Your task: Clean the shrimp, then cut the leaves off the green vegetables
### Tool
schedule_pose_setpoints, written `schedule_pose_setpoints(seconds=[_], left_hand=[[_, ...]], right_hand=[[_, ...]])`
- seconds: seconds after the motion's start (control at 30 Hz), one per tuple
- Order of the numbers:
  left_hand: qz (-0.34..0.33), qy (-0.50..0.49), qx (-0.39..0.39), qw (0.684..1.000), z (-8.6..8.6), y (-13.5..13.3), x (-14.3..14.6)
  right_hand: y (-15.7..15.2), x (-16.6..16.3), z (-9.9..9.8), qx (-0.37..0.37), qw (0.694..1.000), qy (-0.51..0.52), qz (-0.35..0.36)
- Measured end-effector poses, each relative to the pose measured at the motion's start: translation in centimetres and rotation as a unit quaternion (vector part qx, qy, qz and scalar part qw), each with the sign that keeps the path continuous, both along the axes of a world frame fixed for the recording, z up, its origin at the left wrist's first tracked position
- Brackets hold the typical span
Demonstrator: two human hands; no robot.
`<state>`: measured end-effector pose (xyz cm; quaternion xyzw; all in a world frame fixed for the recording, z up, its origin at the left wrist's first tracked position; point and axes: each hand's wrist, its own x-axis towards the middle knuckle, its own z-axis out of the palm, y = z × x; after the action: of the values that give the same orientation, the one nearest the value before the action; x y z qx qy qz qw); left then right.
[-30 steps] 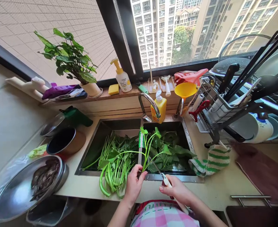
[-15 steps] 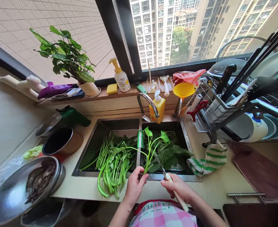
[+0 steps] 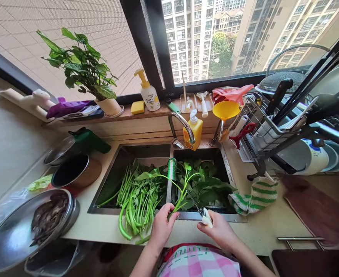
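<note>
My left hand [image 3: 164, 223] is closed around the lower end of a leafy green stem [image 3: 181, 194], which branches and points up over the sink divider. In my right hand [image 3: 215, 227] is a white-handled knife [image 3: 206, 217]; its thin dark blade angles up and left, close beside the stem. Whether the blade touches the stem I cannot tell. A heap of long green stems [image 3: 140, 200] fills much of the left basin and hangs over its front edge. Broad green leaves [image 3: 212, 184] lie in the right basin.
A faucet [image 3: 183, 119] arches over the sink, with a yellow bottle [image 3: 194, 132] behind it. On the right are a striped cloth [image 3: 258, 194] and a loaded dish rack [image 3: 261, 142]. A brown pot [image 3: 77, 171] and a metal bowl [image 3: 16, 231] stand on the left.
The stem in my left hand has tilted lower and its leaves sit nearer the sink. My right hand has turned the knife, so its handle now points more toward the camera.
</note>
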<state>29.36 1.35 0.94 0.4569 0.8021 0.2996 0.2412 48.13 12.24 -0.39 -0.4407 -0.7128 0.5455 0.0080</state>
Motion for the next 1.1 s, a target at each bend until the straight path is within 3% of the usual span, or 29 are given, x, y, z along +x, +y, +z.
schedule_pose_setpoints(seconds=[0.2, 0.37, 0.63, 0.77, 0.87, 0.97, 1.1], left_hand=[[-0.06, 0.074, -0.074, 0.993, 0.3, -0.5, 0.2], [-0.111, 0.133, -0.136, 0.975, 0.4, -0.8, 0.5], [-0.138, 0.109, -0.156, 0.972, -0.3, 0.4, 1.3], [-0.122, 0.077, -0.134, 0.98, -0.5, 1.2, 1.4], [-0.121, 0.056, -0.124, 0.983, -0.4, 1.7, 1.5], [-0.136, 0.049, -0.114, 0.983, -0.4, 1.9, 1.6], [-0.135, 0.054, -0.112, 0.983, -0.5, 1.8, 1.6]], right_hand=[[1.2, 0.2, 1.1, 0.16, 0.975, -0.151, 0.031], [2.2, 0.4, 1.2, 0.183, 0.963, -0.186, 0.062], [1.9, 2.2, -0.8, 0.064, 0.988, -0.143, 0.014], [1.4, 4.3, -1.9, -0.079, 0.996, -0.051, -0.003], [0.7, 5.3, -2.6, -0.183, 0.983, 0.025, 0.01], [0.4, 5.4, -3.4, -0.209, 0.977, 0.047, 0.007], [0.4, 5.0, -3.8, -0.178, 0.983, 0.04, 0.018]])
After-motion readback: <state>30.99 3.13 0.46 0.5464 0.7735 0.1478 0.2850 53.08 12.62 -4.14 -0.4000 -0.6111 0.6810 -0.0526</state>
